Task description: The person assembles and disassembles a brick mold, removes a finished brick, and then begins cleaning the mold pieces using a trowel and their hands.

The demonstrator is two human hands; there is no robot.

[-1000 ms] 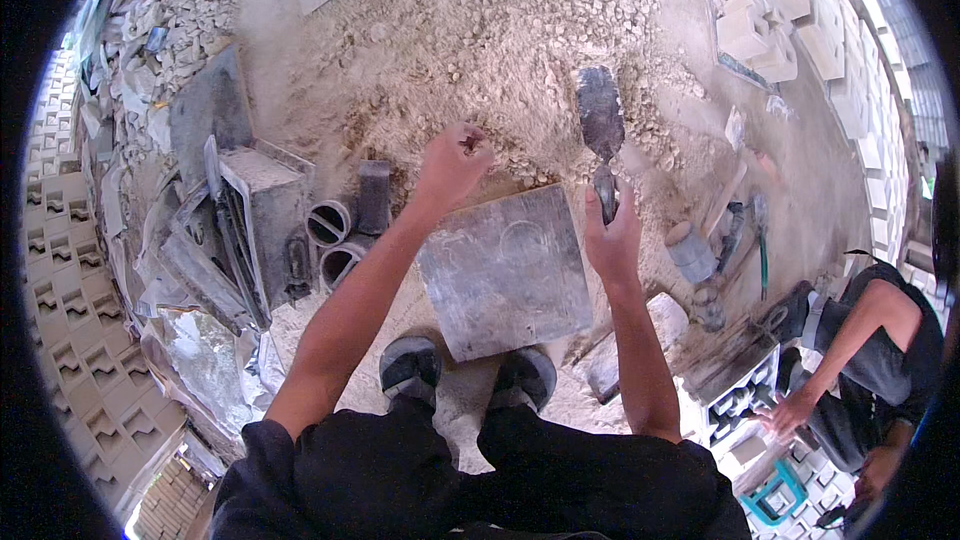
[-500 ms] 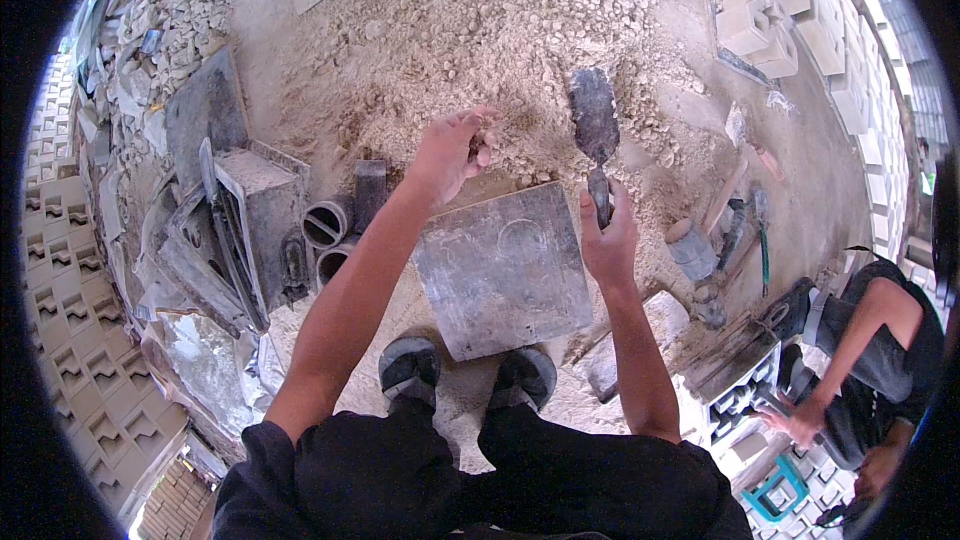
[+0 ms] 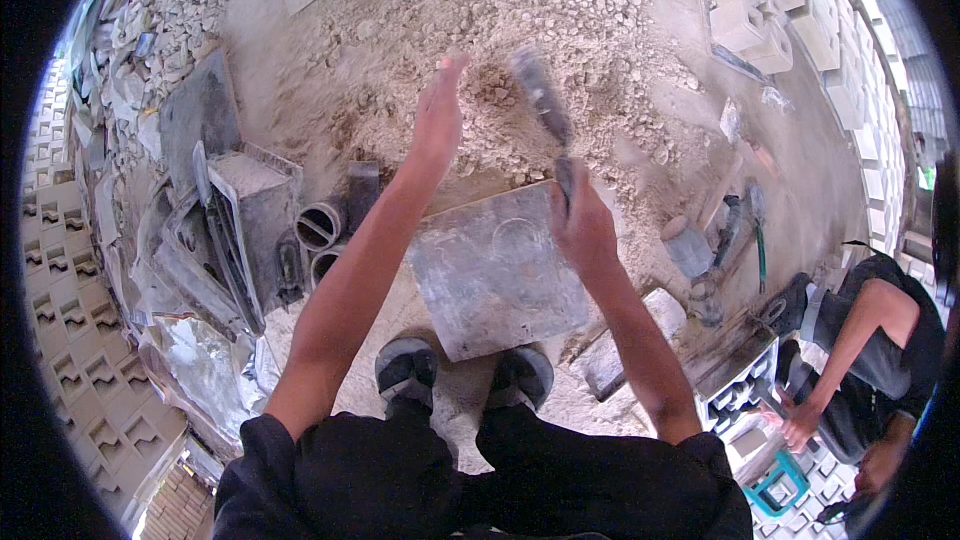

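Observation:
My right hand (image 3: 586, 223) grips the handle of a trowel (image 3: 543, 98), whose blade points away and tilts to the left, slightly blurred. Under the blade lies a heap of pale, crumbly, sand-like material (image 3: 400, 50) with lumps in it. My left hand (image 3: 438, 120) is held edge-on over the near part of the heap, fingers stretched out, left of the trowel and apart from it. Between my forearms a flat grey square board (image 3: 500, 275) lies on the ground in front of my shoes, with a faint ring mark on it.
Metal box-like forms (image 3: 262, 230) and pipe pieces (image 3: 318, 226) stand to the left. Hand tools (image 3: 760, 240) and a cylindrical container (image 3: 686, 248) lie at the right. A co-worker (image 3: 870, 350) sits at the lower right beside a teal stool (image 3: 776, 485). Pale blocks (image 3: 745, 25) are stacked far right.
The trowel has swung left, its blade tilting toward my left hand. My left hand has moved slightly farther away, and its curled fingers have straightened.

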